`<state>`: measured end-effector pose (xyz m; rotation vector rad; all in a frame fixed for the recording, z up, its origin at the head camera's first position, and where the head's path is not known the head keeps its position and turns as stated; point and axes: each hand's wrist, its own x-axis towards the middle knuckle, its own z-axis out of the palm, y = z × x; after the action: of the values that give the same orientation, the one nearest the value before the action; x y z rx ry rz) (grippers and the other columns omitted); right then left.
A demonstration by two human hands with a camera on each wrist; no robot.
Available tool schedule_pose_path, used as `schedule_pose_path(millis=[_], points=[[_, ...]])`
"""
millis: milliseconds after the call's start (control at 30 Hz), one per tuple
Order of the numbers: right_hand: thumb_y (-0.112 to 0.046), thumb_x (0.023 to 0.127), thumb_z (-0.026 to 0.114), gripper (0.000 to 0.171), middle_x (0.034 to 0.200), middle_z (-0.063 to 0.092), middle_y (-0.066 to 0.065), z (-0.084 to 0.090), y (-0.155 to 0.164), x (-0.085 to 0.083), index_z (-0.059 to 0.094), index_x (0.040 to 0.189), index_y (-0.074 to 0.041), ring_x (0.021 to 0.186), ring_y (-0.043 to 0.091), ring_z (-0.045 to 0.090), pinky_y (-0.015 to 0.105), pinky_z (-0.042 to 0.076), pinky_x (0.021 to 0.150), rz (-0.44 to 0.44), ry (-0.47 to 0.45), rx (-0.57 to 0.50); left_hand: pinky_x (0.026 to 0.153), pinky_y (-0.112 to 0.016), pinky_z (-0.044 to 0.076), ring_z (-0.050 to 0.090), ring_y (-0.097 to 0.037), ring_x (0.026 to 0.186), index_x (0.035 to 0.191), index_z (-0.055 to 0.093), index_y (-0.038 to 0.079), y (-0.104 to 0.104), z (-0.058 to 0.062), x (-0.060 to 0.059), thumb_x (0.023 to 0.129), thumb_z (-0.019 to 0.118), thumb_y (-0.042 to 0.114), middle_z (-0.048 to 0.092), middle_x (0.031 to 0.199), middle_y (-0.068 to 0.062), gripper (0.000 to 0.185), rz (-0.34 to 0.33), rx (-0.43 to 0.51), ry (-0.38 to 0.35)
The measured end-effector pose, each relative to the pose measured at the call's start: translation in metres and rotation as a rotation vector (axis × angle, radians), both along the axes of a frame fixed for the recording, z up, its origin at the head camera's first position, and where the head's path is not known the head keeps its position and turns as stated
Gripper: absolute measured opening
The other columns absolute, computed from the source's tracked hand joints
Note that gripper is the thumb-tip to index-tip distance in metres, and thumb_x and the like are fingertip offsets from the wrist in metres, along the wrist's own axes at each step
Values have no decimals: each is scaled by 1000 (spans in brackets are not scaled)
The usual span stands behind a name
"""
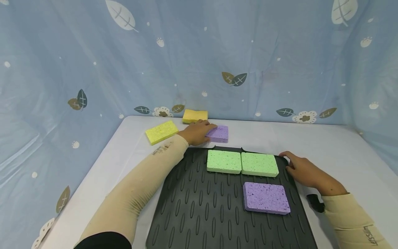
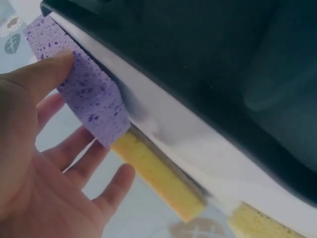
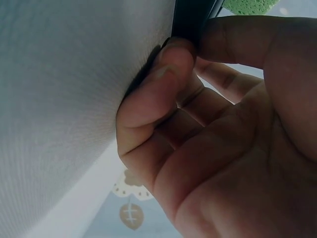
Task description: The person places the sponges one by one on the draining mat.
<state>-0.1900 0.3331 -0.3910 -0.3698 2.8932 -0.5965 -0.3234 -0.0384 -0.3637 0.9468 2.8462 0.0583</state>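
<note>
At the back of the table my left hand (image 1: 196,132) pinches a purple sponge (image 1: 219,134). In the left wrist view its thumb presses the face of that sponge (image 2: 84,84), with fingers behind it. My right hand (image 1: 306,173) grips the far right corner of a dark ridged mat (image 1: 192,211). From the right wrist, the fingers (image 3: 148,96) curl under the mat's edge and the thumb lies over it. Two green sponges, one on the left (image 1: 224,161) and one on the right (image 1: 259,164), sit side by side on the mat. Another purple sponge (image 1: 266,197) lies nearer on it.
Beyond the left hand a yellow sponge (image 1: 195,116) stands near the curtain (image 1: 199,52). A lime-yellow sponge (image 1: 161,132) lies left of that hand on the white table (image 1: 345,148). The patterned blue curtain closes off the back and sides.
</note>
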Motion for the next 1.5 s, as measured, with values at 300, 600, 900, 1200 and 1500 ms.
schedule_pose_path(millis=[300, 600, 900, 1200, 1500], points=[[2, 95, 47, 42, 69, 51, 3, 1, 1, -1, 41, 137, 4, 60, 16, 46, 33, 38, 54, -11, -10, -3, 112, -41, 39, 47, -26, 134, 156, 35, 22, -15, 1, -2, 100, 63, 31, 47, 146, -12, 63, -22, 145, 28], [1, 96, 48, 42, 71, 52, 2, -5, 2, 0, 42, 137, 3, 61, 16, 46, 32, 39, 54, -1, -13, -12, 114, -49, 34, 45, -27, 136, 155, 36, 24, -43, -1, 18, 98, 64, 35, 46, 147, -10, 64, 21, 316, 74], [1, 95, 49, 42, 70, 52, 2, -3, 0, 2, 43, 137, 3, 60, 15, 46, 31, 38, 53, 0, 13, -22, 108, -52, 37, 48, -25, 132, 154, 38, 27, -60, 2, 46, 96, 67, 39, 47, 146, -7, 66, 65, 383, 125], [1, 95, 49, 43, 70, 51, 2, -2, 2, 1, 42, 138, 4, 60, 16, 46, 32, 38, 53, -4, 10, -11, 105, -46, 45, 54, -25, 125, 151, 44, 26, -67, 12, 80, 92, 71, 41, 51, 141, -6, 66, 1, 370, 155], [1, 95, 49, 42, 69, 50, 1, -1, 1, 0, 44, 137, 3, 59, 15, 45, 31, 37, 53, -1, 23, -9, 102, -43, 46, 59, -22, 118, 147, 50, 25, -64, 16, 103, 89, 75, 43, 57, 133, -3, 65, -56, 355, 181]])
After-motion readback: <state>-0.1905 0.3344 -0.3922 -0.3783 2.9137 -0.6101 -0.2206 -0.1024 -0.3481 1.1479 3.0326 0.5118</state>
